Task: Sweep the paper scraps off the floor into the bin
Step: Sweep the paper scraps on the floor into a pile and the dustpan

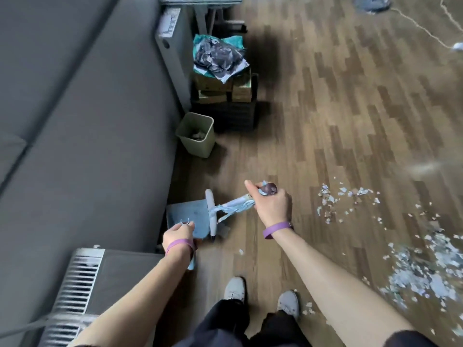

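Note:
My right hand (271, 205) grips the top of a pale blue broom (233, 207), whose white head (211, 214) rests against the dustpan. My left hand (179, 236) holds the handle of the blue dustpan (189, 216), which sits low by the wall. A beige bin (198, 139) with a few scraps inside stands against the wall further ahead. Paper scraps (348, 201) lie scattered on the wood floor to my right, with a denser heap of scraps (426, 266) near the right edge.
A grey wall (82, 121) runs along the left with radiators (75, 284). Beyond the bin stands a dark crate of boxes (225, 96) topped with crumpled bags. My shoes (260, 294) are on the floor below. A white cable (421, 26) crosses the far floor.

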{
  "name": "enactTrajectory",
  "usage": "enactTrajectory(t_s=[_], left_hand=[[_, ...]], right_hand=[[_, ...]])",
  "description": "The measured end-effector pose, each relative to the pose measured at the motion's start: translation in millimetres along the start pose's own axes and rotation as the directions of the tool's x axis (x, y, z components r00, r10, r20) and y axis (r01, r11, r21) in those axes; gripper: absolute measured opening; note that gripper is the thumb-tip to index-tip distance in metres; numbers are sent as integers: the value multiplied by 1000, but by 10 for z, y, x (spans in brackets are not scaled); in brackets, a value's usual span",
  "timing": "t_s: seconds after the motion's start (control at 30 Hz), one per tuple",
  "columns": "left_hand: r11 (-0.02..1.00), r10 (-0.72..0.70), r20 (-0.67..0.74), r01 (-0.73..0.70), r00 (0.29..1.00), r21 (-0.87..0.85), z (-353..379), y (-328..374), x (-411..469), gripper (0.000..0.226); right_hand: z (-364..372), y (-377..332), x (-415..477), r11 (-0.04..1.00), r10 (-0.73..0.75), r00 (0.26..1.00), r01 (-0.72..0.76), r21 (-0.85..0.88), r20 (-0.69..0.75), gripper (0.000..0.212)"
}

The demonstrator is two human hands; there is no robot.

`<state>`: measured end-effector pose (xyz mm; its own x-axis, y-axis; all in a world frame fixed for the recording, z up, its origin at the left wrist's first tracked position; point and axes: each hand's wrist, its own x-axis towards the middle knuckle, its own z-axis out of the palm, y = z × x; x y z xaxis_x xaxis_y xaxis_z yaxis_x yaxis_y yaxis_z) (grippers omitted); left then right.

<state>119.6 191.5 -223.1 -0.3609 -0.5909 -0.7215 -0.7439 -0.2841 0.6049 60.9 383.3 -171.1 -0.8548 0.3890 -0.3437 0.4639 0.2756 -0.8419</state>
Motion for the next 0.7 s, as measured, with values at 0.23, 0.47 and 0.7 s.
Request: enactTrajectory(t_s=[0.23, 0.47, 0.7], left_hand=[[991, -114, 26, 112, 993, 66, 43, -382, 619, 36], [943, -249, 169, 199, 954, 266, 828, -489, 36, 11], [879, -262, 347, 74, 901, 471, 2226, -665, -883, 12]], right_hand=[[257, 673, 42, 985, 167, 982, -169, 16, 83, 46], [-657, 1259, 111, 983, 57, 981, -22, -184, 188, 22], [-2020, 1845, 475, 975, 100, 994, -90, -203, 39, 21]])
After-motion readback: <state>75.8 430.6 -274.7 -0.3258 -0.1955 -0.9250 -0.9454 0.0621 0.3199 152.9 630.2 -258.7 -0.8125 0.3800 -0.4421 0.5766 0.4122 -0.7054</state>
